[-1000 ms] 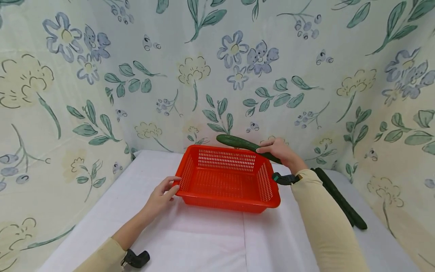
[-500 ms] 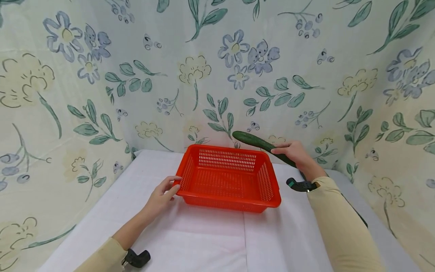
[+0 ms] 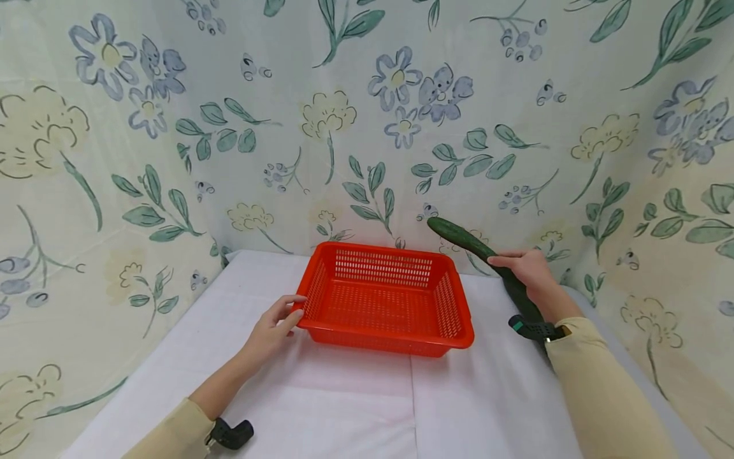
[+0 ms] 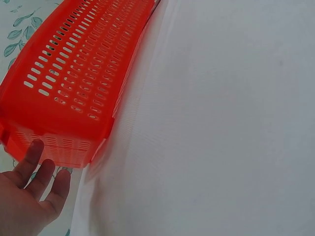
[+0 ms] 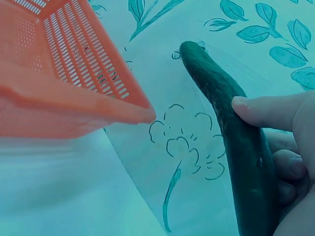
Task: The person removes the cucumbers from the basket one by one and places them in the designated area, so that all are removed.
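A long dark green cucumber [image 3: 459, 236] slants up and left from my right hand [image 3: 530, 274], which grips it right of the basket. In the right wrist view the thumb lies along the cucumber [image 5: 251, 162] and the fingers curl behind it. More dark green shows below that hand; whether it is all the same cucumber I cannot tell. A red slotted plastic basket [image 3: 384, 344] stands upright with nothing in it. My left hand [image 3: 275, 325] holds its left rim between thumb and fingers. The left wrist view shows fingertips at the end wall of the basket [image 4: 64, 108].
White cloth covers the table [image 3: 355, 408]. A floral curtain [image 3: 367, 127] hangs behind and along both sides. A black wrist camera [image 3: 536, 328] sits on the right sleeve, another camera [image 3: 229, 435] on the left. The right forearm covers much of the table's right side.
My right hand has moved right with the cucumber, from the basket's back right corner to beside it. Cucumbers lying at the right are now hidden behind the arm. Left hand and basket stay put.
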### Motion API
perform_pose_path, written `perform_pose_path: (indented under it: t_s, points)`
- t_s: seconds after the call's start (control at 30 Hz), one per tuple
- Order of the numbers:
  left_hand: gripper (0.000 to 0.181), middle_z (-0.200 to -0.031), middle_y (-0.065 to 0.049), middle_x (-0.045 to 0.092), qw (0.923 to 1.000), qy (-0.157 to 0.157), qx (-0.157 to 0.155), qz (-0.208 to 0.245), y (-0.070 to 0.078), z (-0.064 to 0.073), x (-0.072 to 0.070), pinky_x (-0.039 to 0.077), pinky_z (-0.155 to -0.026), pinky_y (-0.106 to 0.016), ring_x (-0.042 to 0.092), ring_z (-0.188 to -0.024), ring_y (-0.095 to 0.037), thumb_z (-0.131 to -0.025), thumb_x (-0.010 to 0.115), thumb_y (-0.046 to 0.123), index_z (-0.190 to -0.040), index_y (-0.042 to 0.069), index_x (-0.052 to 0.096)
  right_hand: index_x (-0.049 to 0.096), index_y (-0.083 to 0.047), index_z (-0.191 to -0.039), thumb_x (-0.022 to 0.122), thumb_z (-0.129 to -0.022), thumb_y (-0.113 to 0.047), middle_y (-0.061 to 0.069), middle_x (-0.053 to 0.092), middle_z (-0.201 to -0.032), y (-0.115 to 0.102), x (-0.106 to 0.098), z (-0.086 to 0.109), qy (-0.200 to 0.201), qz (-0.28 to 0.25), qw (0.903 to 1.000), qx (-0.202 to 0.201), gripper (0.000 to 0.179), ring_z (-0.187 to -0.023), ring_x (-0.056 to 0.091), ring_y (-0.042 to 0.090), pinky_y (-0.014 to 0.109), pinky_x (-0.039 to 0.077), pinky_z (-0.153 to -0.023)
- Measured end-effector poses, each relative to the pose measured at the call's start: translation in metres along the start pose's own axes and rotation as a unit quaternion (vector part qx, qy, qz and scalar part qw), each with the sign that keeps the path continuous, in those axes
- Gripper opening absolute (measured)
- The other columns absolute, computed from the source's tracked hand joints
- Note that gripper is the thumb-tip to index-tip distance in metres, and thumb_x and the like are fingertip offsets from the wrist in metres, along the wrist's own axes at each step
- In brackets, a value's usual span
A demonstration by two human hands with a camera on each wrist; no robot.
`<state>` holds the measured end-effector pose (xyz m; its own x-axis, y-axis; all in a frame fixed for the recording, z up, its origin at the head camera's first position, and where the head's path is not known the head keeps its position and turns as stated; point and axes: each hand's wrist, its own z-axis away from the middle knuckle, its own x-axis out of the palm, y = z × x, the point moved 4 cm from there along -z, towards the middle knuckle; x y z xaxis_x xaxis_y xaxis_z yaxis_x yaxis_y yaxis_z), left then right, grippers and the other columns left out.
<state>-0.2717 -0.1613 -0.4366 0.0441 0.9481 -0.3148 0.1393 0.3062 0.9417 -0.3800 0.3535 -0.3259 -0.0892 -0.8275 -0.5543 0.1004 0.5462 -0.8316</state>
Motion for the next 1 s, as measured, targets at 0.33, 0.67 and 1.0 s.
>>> perform_pose_path:
  t_s: [0.33, 0.67, 1.0]
  points:
    - [0.039, -0.132, -0.016, 0.060, 1.0000, 0.002, -0.008, -0.002, -0.005, -0.002, 0.000, 0.056, -0.089, -0.040, 0.058, -0.109, -0.027, -0.104, 0.056, 0.027, -0.142, 0.022, 0.051, 0.048, 0.003, -0.145, 0.069, -0.093, -0.045, 0.022, 0.022, -0.165, 0.031, -0.018, 0.013, 0.037, -0.038, 0.9979, 0.038, 0.074, -0.152, 0.016, 0.044, 0.064, 0.016, -0.119]
    - [0.036, -0.131, -0.015, 0.061, 0.9999, 0.003, -0.010, 0.000, -0.006, -0.004, 0.000, 0.056, -0.089, -0.040, 0.059, -0.108, -0.026, -0.103, 0.057, 0.028, -0.139, 0.027, 0.052, 0.047, 0.004, -0.145, 0.068, -0.094, -0.046, 0.024, 0.024, -0.163, 0.066, -0.020, 0.026, 0.068, -0.055, 0.9940, 0.066, 0.074, -0.151, 0.017, 0.046, 0.062, 0.019, -0.120]
    - [0.038, -0.132, -0.015, 0.060, 1.0000, 0.004, -0.007, 0.001, -0.007, -0.004, 0.001, 0.056, -0.090, -0.040, 0.059, -0.108, -0.026, -0.103, 0.057, 0.028, -0.140, 0.025, 0.051, 0.059, 0.010, -0.131, 0.073, -0.090, -0.031, 0.023, 0.024, -0.163, 0.095, -0.007, 0.038, 0.138, -0.078, 0.9792, 0.127, 0.059, -0.151, 0.020, 0.044, 0.061, 0.022, -0.119]
